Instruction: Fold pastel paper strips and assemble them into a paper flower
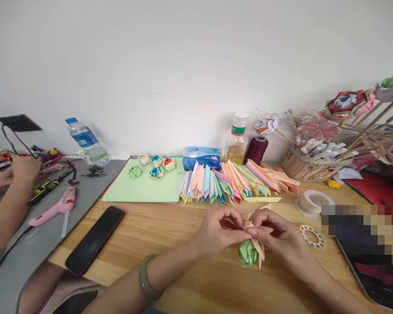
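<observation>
Between my two hands, above the wooden table point(183, 244), is a folded paper flower point(248, 253) with a green part below and peach strips around its upper end. My left hand point(221, 231) pinches the peach paper from the left with thumb and fingers. My right hand point(275, 231) grips the same flower from the right, its thumb pressed on a peach strip. The fingers hide part of the folds. Just behind my hands lies a row of folded paper strips point(212, 185) in many colours.
Small finished paper flowers point(156, 172) sit on green paper sheets point(134, 189). A phone point(95, 240) lies left, a tablet point(373, 270) right, beside tape rolls point(314, 203). A basket point(309, 168) stands back right. At far left are another person's hands point(23, 170) and a pink glue gun point(54, 207).
</observation>
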The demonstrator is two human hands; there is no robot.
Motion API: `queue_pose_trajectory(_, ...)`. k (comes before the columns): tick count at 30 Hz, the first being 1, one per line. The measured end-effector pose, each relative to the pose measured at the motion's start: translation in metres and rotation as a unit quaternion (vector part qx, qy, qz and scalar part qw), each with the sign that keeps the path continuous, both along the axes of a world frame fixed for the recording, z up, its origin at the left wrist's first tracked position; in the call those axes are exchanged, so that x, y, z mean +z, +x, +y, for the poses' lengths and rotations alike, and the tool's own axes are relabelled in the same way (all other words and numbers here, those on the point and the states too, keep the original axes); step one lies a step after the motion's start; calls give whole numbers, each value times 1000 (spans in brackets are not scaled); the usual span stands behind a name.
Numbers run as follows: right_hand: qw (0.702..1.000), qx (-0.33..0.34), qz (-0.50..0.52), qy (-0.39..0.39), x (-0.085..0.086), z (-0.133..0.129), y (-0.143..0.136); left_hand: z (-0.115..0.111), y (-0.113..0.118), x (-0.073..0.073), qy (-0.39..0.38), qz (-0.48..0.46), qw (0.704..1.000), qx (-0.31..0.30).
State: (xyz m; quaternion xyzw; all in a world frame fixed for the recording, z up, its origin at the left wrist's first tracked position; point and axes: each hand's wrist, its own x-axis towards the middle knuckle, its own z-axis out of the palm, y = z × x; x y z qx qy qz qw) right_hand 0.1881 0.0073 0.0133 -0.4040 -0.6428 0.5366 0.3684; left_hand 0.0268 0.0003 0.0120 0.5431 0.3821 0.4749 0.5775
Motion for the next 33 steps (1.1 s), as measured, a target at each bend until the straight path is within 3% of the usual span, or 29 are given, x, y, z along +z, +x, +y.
queue_pose_trajectory(5, 995, 39, 47, -76, -5, 5, 1, 4, -2, 0, -128, -65, 989, -20)
queue_pose_trajectory(8, 993, 49, 41, -102, -5, 9, 2, 8, -4, 0, -138, -45, 989, -13)
queue_pose_trajectory(15, 994, -3, 11, -106, -4, 9, 0, 13, -5, 0, -169, -30, 985, -28)
queue_pose_trajectory(20, 990, 40, 8, -135, -3, 12, 2, 12, -7, 0, -209, -43, 976, -36)
queue_pose_trajectory(24, 984, 83, 15, -154, -2, 13, 4, 11, -8, 2, -221, -55, 972, -57)
queue_pose_trajectory(33, 990, 43, 20, -132, -2, 8, 1, 12, -6, 2, -151, -19, 988, -27)
